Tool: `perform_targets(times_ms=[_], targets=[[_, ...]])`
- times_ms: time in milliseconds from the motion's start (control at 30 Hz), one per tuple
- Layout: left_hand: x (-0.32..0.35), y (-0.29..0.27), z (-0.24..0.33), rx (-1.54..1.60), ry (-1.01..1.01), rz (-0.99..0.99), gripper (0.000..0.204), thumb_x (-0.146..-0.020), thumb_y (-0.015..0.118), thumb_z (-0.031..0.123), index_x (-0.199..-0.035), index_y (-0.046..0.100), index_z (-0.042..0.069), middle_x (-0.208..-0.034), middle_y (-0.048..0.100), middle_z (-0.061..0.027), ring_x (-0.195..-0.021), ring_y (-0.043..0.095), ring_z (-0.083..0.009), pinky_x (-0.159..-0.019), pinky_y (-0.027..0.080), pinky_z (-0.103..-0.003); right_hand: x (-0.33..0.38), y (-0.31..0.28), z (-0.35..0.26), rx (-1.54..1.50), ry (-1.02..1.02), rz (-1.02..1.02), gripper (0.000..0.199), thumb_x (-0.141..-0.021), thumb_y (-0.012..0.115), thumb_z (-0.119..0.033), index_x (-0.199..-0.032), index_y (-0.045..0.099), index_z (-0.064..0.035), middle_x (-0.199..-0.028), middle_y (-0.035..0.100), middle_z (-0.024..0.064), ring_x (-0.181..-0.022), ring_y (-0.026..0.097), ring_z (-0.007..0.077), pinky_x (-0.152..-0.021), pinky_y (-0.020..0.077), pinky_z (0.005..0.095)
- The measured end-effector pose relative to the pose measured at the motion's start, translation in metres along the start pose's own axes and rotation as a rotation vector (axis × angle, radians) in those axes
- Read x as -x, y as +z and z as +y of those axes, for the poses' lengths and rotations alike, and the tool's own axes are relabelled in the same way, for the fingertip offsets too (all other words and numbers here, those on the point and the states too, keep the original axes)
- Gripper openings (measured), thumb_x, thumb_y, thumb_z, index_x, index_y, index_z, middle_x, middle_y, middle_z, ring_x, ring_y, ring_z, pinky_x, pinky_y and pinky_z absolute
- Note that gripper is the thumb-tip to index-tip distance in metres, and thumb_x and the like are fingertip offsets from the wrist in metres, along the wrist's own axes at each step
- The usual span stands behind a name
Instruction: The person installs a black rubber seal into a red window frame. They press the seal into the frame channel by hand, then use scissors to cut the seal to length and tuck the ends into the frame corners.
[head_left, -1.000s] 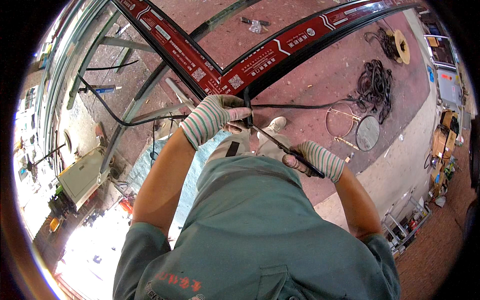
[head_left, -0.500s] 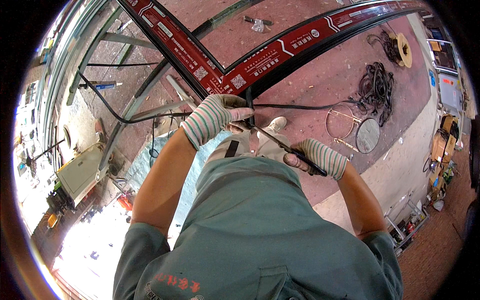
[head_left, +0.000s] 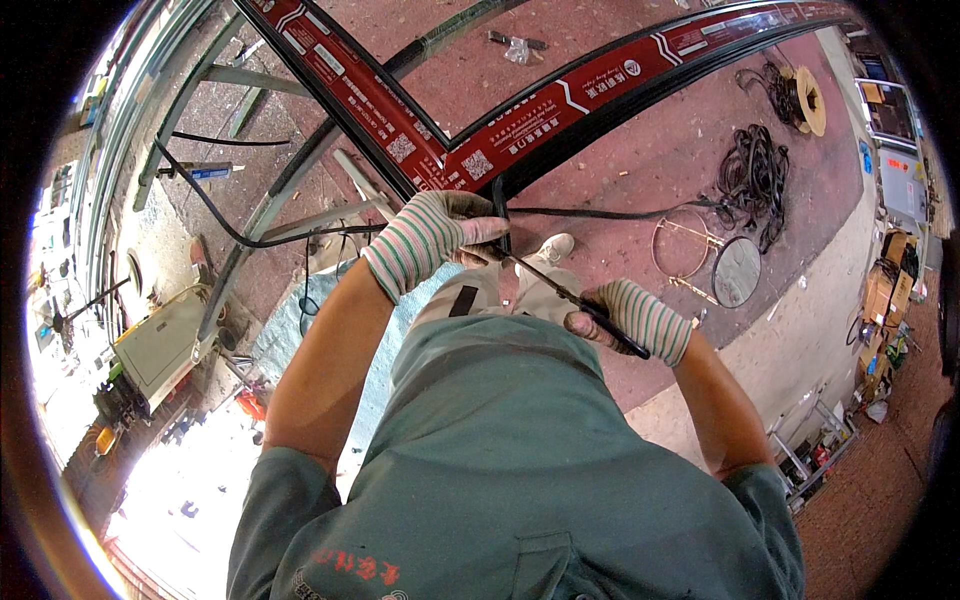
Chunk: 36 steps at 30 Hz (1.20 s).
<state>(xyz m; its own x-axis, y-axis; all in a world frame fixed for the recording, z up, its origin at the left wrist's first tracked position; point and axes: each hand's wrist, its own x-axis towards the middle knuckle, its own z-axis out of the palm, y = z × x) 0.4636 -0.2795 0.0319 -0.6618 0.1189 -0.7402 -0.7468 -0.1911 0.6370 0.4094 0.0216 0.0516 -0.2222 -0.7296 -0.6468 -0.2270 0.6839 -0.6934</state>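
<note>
Presently L hand [head_left: 442, 236] pinches blk strip [head_left: 503, 210] by near corner of red frame [head_left: 520, 144]; R hand [head_left: 634, 316], near side of frame, wrapped round long tool [head_left: 557, 288], tip by strip. Prob. best: strip steady, L hand clear of tip, tool guided slowly

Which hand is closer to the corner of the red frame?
Left. The left hand is just below the corner of the red frame, pinching a black strip; the right hand is farther off, down and rightward, holding a dark-handled tool.
</note>
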Motion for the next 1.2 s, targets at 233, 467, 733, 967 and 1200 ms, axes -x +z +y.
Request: perform_targets(times_ms=[233, 467, 733, 967, 1200], targets=[[-0.001, 0.000, -0.001, 0.028, -0.012, -0.006, 0.040, -0.089, 0.079, 0.018, -0.116, 0.066, -0.008, -0.097, 0.073, -0.0149, -0.081, 0.073, -0.0209, -0.073, 0.062, -0.031, 0.001, -0.002, -0.009, 0.063, 0.042, -0.003, 0.049, -0.092, 0.062, -0.050, -0.090, 0.067, -0.0008, -0.077, 0.065, 0.0259, -0.076, 0.064, 0.0467, -0.066, 0.0508, 0.0466], [-0.002, -0.001, -0.002, -0.018, -0.010, 0.012, 0.038, -0.089, 0.079, 0.020, -0.114, 0.067, -0.006, -0.095, 0.073, -0.0140, -0.081, 0.073, -0.0205, -0.073, 0.062, -0.032, -0.001, 0.004, -0.006, 0.041, 0.062, 0.013, 0.040, -0.089, 0.065, -0.040, -0.103, 0.068, -0.0021, -0.082, 0.067, 0.0265, -0.081, 0.066, 0.0472, -0.069, 0.0520, 0.0490], [-0.003, -0.001, -0.004, -0.046, -0.011, 0.036, 0.037, -0.090, 0.078, 0.022, -0.114, 0.067, -0.005, -0.095, 0.074, -0.0133, -0.080, 0.073, -0.0202, -0.073, 0.061, -0.031, -0.002, 0.012, 0.002, 0.049, 0.020, 0.022, 0.046, -0.090, 0.064, -0.043, -0.107, 0.068, -0.0002, -0.084, 0.068, 0.0273, -0.082, 0.065, 0.0479, -0.072, 0.0530, 0.0495], [-0.004, -0.002, -0.004, -0.048, -0.013, 0.017, 0.036, -0.091, 0.077, 0.022, -0.113, 0.068, -0.004, -0.095, 0.074, -0.0130, -0.080, 0.073, -0.0199, -0.074, 0.060, -0.031, -0.003, 0.013, 0.002, 0.003, 0.039, 0.013, 0.049, -0.090, 0.064, -0.045, -0.108, 0.067, 0.0008, -0.086, 0.068, 0.0284, -0.083, 0.065, 0.0485, -0.073, 0.0533, 0.0491], [0.001, 0.000, 0.000, 0.038, -0.020, 0.000, 0.035, -0.090, 0.078, 0.022, -0.111, 0.069, -0.004, -0.094, 0.074, -0.0122, -0.080, 0.073, -0.0193, -0.074, 0.061, -0.030, -0.005, 0.016, 0.010, 0.028, 0.007, 0.030, 0.049, -0.090, 0.064, -0.046, -0.107, 0.067, 0.0001, -0.085, 0.067, 0.0285, -0.085, 0.065, 0.0494, -0.072, 0.0528, 0.0497]])
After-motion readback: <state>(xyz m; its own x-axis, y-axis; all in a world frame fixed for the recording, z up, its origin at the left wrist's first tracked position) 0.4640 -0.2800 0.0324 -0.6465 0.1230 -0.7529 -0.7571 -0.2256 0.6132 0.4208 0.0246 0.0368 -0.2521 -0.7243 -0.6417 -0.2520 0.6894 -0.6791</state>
